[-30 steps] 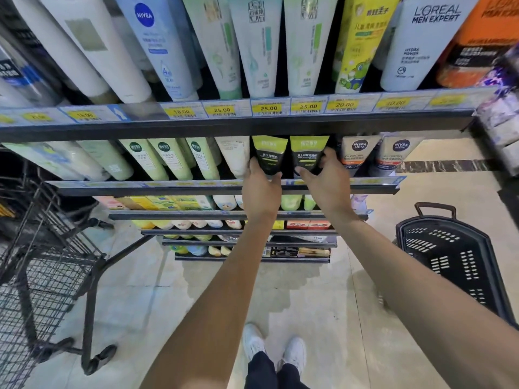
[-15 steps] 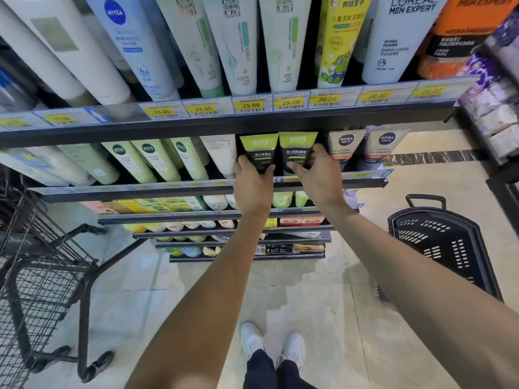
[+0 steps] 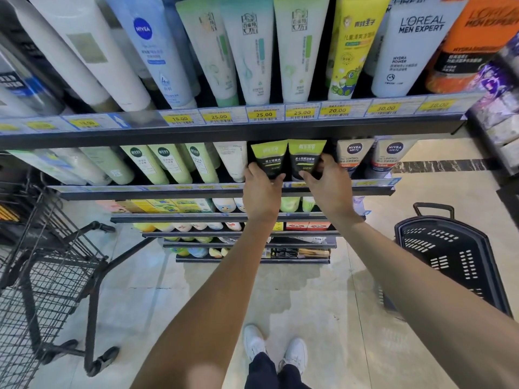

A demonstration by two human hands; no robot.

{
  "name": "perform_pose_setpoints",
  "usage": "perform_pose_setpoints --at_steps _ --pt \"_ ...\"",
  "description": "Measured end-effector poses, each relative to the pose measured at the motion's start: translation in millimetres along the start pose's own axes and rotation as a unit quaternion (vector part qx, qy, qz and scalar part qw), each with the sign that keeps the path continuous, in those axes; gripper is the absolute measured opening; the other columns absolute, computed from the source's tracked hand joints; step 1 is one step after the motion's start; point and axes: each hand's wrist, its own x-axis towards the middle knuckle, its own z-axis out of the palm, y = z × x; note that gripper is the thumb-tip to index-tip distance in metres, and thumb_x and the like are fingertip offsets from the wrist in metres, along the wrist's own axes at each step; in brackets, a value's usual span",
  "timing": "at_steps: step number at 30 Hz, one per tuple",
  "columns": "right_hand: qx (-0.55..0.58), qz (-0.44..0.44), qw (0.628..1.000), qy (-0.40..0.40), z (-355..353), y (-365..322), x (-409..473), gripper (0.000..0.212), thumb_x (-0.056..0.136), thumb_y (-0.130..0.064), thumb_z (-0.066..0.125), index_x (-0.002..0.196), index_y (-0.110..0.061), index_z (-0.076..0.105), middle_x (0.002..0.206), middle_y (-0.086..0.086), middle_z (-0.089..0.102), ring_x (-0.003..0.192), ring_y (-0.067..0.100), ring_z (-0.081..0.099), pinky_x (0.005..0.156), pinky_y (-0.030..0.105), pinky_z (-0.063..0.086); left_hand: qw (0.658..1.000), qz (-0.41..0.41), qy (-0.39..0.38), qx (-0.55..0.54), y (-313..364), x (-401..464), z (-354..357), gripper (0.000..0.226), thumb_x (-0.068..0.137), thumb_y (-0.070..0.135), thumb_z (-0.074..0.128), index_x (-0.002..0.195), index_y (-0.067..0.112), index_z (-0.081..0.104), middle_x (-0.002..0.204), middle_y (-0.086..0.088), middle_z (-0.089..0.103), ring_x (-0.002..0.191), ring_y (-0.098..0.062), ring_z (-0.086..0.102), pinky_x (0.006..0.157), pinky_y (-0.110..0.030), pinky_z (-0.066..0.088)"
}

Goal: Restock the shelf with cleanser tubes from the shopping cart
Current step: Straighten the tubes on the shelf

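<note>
Setting: shop aisle, shelf (image 3: 224,192) lined with tubes, wire shopping cart (image 3: 47,276) standing at left.
Left hand (image 3: 261,189): gripping the left green-and-black cleanser tube (image 3: 269,155) on the second shelf.
Right hand (image 3: 328,183): fingers curling round the neighbouring tube (image 3: 304,155), standing just beside the first.

Two green-and-black cleanser tubes stand side by side on the second shelf (image 3: 224,192). The left hand (image 3: 261,189) holds the left tube (image 3: 269,157), and the right hand (image 3: 328,186) holds the right tube (image 3: 304,155). At 3 o'clock from them stand two Nivea Men tubes (image 3: 354,155). A wire shopping cart (image 3: 42,276) sits at 8 o'clock, a black basket (image 3: 449,256) at 4 o'clock.
</note>
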Motion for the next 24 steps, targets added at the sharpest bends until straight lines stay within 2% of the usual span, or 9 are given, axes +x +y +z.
perform_pose_setpoints --at_steps 4,7,9,11,16,20,24 --pt "-0.012 -0.008 1.000 -0.005 -11 2 -13 0.048 0.094 -0.039 0.073 0.130 -0.009 0.061 0.115 0.009 0.073 0.108 0.028 0.069 0.088 0.036 0.055 1.000 0.026 -0.014 0.008 -4 -11 -9 0.051 0.097 0.041 0.068 0.126 0.006 0.046 0.128 -0.012 0.054 0.102 -0.035 0.066 0.065 -0.035 0.048" --pt "-0.062 -0.019 0.998 -0.022 -20 0 -30 0.054 0.100 -0.039 0.066 0.142 -0.007 0.056 0.133 0.015 0.067 0.122 0.035 0.062 0.095 0.043 0.053 0.998 0.045 -0.016 0.039 -7 -24 -26 0.057 0.100 0.042 0.063 0.139 0.005 0.044 0.138 -0.011 0.052 0.118 -0.034 0.061 0.083 -0.045 0.057" --pt "-0.104 -0.029 0.992 -0.061 -26 -8 -42 0.053 0.103 -0.042 0.058 0.147 -0.011 0.053 0.142 0.013 0.060 0.130 0.035 0.056 0.100 0.042 0.049 0.995 0.066 -0.011 0.073 -12 -34 -43 0.055 0.102 0.042 0.060 0.140 0.004 0.048 0.137 -0.013 0.055 0.124 -0.033 0.057 0.095 -0.046 0.055" --pt "-0.137 -0.050 0.985 -0.087 -31 -18 -56 0.053 0.105 -0.045 0.052 0.150 -0.017 0.050 0.149 0.009 0.056 0.138 0.031 0.050 0.108 0.040 0.043 0.990 0.082 -0.009 0.118 -20 -42 -61 0.053 0.103 0.044 0.056 0.137 0.004 0.052 0.132 -0.014 0.059 0.124 -0.033 0.056 0.100 -0.045 0.051" --pt "-0.143 -0.142 0.976 -0.079 -28 -44 -84 0.049 0.101 -0.042 0.057 0.136 -0.009 0.064 0.133 0.014 0.068 0.125 0.034 0.062 0.105 0.048 0.051 0.975 0.086 -0.016 0.204 -37 -58 -108 0.057 0.104 0.048 0.052 0.140 0.004 0.053 0.132 -0.015 0.060 0.126 -0.035 0.054 0.105 -0.048 0.047" --pt "-0.174 -0.187 0.964 -0.079 -25 -78 -91 0.043 0.098 -0.036 0.065 0.131 -0.008 0.068 0.123 0.011 0.073 0.118 0.030 0.067 0.102 0.043 0.054 0.968 0.085 -0.013 0.237 -56 -67 -137 0.058 0.103 0.051 0.047 0.141 0.007 0.053 0.135 -0.015 0.060 0.130 -0.036 0.052 0.107 -0.051 0.044" --pt "-0.179 -0.194 0.960 -0.088 -16 -102 -93 0.044 0.101 -0.038 0.061 0.132 -0.008 0.066 0.125 0.011 0.071 0.118 0.030 0.064 0.103 0.042 0.049 0.966 0.082 -0.012 0.246 -75 -67 -157 0.071 0.100 0.059 0.022 0.139 0.009 0.055 0.132 -0.015 0.061 0.126 -0.036 0.053 0.104 -0.051 0.045"
